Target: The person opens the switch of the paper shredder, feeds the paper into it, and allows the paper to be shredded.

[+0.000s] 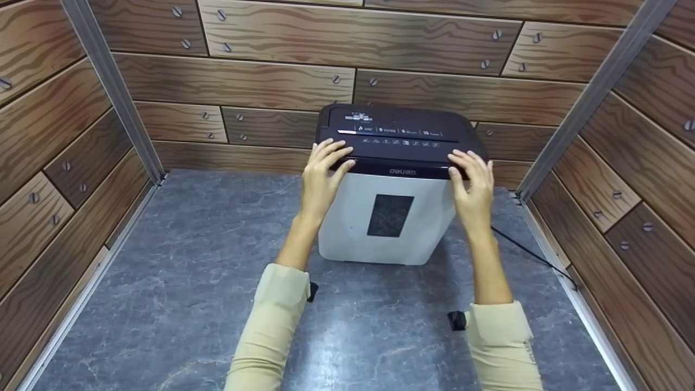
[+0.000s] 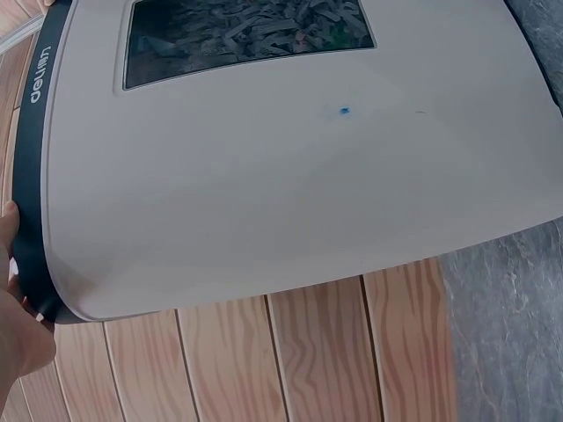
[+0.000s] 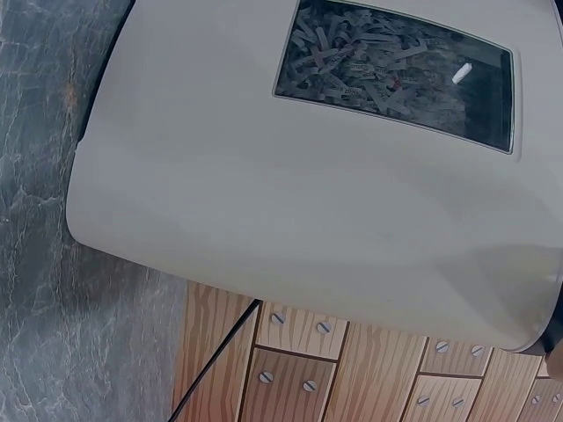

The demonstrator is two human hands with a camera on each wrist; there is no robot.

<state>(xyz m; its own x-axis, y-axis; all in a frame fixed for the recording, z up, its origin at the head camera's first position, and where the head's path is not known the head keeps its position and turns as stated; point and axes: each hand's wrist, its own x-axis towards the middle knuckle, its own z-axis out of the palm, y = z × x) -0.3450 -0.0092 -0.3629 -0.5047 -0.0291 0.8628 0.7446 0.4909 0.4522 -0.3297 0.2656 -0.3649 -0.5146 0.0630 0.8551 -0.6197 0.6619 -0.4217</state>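
A paper shredder (image 1: 347,217) stands upright on the floor, with a white bin and a dark top (image 1: 402,149) that carries a feed slot and printed icons. Paper strips show through its dark window (image 2: 255,35) in both wrist views. My left hand (image 1: 320,176) grips the top's front left corner, fingers over the upper face and thumb at the front edge. At the opposite front corner my right hand (image 1: 473,187) holds on in the same way. The left wrist view shows part of the left hand at its edge; the right wrist view shows barely any of the right.
A black cord (image 1: 535,255) runs from behind the shredder to the right wall. Wood-patterned panels (image 1: 288,81) enclose the back and both sides, with grey metal posts (image 1: 117,81) in the corners. Grey marbled flooring (image 1: 190,271) lies around the shredder.
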